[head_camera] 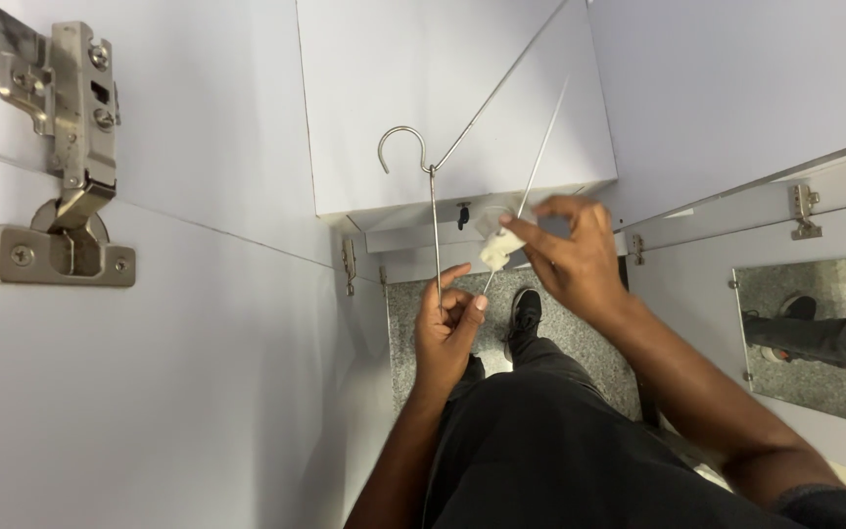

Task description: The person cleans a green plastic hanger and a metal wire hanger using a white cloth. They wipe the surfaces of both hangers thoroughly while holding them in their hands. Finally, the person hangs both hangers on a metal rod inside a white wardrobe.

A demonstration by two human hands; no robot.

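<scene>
1. Head view: the left hand [449,328] is closed around the lower end of a thin wire hanger [433,211]; the fingers curl on the wire and the thumb presses from the side. The hook of the hanger points up and to the left, in front of the white cabinet door [452,98].
2. The right hand [565,255] pinches a small white clip [499,247] between thumb and fingertips, and the clip sits on one thin arm of the hanger, just beside the left hand.
3. To do this step well, I think the left hand should keep the wire steady and not let it turn, while the right hand presses the clip straight along the wire, because the wire is thin and the clip can slip sideways.
4. A metal hinge [63,157] is fixed on the white panel at the left, and a mirror [815,333] is at the right.
5. Hard to see: the upper ends of the hanger arms run out of the picture, the jaws of the clip are covered by the fingers, so I cannot tell if it already bites the wire
</scene>
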